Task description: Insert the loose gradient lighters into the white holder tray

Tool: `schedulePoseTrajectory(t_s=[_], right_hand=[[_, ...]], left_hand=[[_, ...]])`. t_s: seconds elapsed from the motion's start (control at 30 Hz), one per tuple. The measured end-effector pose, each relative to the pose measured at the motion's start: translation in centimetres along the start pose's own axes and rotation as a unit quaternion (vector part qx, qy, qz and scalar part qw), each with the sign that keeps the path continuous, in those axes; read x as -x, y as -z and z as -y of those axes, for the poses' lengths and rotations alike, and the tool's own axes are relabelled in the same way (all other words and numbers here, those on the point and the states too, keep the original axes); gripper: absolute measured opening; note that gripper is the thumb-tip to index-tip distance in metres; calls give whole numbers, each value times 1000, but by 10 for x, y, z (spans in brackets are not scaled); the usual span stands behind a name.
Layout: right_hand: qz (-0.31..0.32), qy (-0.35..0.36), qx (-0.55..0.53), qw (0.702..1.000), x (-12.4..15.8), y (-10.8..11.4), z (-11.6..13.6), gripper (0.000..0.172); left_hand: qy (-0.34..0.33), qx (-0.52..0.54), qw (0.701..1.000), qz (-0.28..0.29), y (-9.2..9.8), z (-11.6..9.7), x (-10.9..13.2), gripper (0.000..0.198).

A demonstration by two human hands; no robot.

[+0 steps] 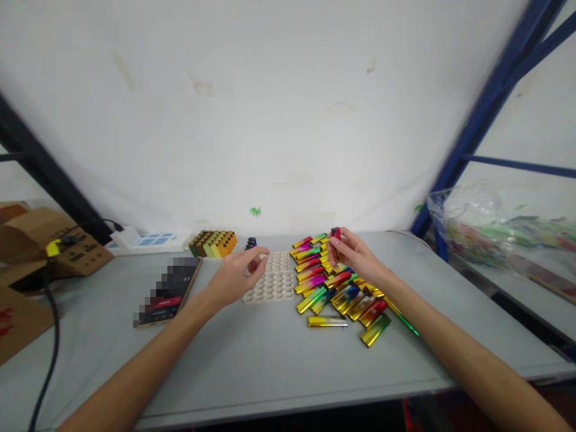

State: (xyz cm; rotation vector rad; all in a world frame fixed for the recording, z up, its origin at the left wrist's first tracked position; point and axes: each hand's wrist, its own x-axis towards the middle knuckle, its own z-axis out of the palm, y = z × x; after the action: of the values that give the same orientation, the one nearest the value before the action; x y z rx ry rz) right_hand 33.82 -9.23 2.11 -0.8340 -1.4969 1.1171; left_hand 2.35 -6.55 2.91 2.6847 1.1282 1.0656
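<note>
A heap of shiny multicoloured lighters [335, 285] lies on the grey table [270, 360], right of centre. A white tray [272, 282] with rows of round holes sits just left of the heap. My right hand [353, 255] is raised over the far side of the heap, fingers closed round a red lighter [335, 240] held upright. My left hand [238, 276] rests at the tray's left edge, fingers curled on its rim. A small dark blue lighter [251, 243] stands behind the tray.
A phone [168, 291] lies left of the tray. Behind it stand a filled block of yellow-green lighters [213, 243] and a white power strip [146, 240]. Cardboard boxes [49, 243] and a black cable [51, 324] are at far left. A clear bag [499, 231] lies beyond the blue rack post [477, 120].
</note>
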Motion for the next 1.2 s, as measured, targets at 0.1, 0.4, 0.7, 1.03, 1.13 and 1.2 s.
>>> schedulePoseTrajectory(t_s=[0.1, 0.4, 0.7, 1.03, 1.13, 1.2], right_hand=[[6, -10, -19, 1000, 2, -10, -2, 33], [-99, -22, 235, 967, 10, -26, -6, 56], [-95, -31, 313, 944, 11, -30, -17, 37], [-37, 11, 307, 951, 10, -32, -12, 39], [-9, 78, 343, 936, 12, -35, -9, 39], [-1, 91, 357, 930, 13, -37, -6, 43]], left_hand=[[-1, -1, 1000, 15, -1, 1, 0, 26], [-9, 13, 1000, 22, -7, 4, 2, 23], [-42, 6, 999, 30, -19, 10, 7, 16], [-40, 34, 997, 64, -22, 6, 8, 16], [-32, 60, 995, 76, -24, 1, 8, 17], [-25, 89, 992, 88, -25, -5, 9, 18]])
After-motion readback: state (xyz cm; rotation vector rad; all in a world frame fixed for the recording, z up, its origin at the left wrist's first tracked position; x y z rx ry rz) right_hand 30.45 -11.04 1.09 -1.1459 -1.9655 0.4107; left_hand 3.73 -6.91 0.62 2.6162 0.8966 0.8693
